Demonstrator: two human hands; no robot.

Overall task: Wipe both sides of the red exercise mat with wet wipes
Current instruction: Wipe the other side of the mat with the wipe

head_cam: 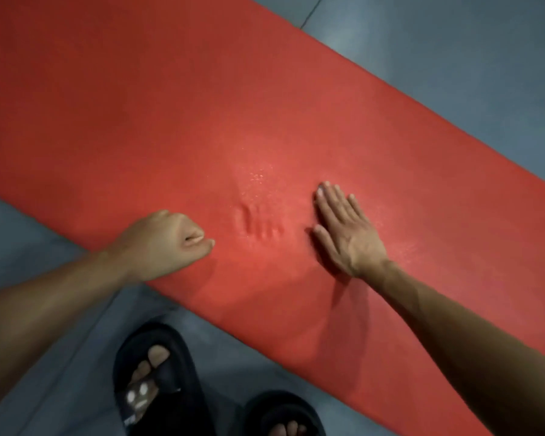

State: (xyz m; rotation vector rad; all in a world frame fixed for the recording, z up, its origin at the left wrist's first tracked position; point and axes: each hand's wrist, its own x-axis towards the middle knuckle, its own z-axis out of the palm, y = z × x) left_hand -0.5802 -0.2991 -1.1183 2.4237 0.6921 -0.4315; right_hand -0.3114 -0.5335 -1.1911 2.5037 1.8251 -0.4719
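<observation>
1. Leftmost, the left hand (167, 240) rests at the near edge of the red exercise mat (170, 121), its fingers curled into a loose fist with the thumb lying along the front; nothing shows inside this grip, and no wipe pokes out of it.
2. Below it, a foot in a black sandal (158, 379) stands on the grey tiled floor (44, 357), just off the mat's near edge; a second black sandal (283, 413) stands to its right at the bottom of the view.
3. Next, the mat itself lies flat on the floor, running diagonally from the upper left down to the lower right, with floor showing on both long sides.
4. Between the two hands the mat surface carries a small dented patch (258, 225) of shallow finger-like grooves, and above it a glistening spot (258, 176) (it looks damp, catching the light).
5. Rightmost, the right hand (343, 228) lies palm-down on the mat, fingers straight and close together, thumb out to the side, holding nothing.
</observation>
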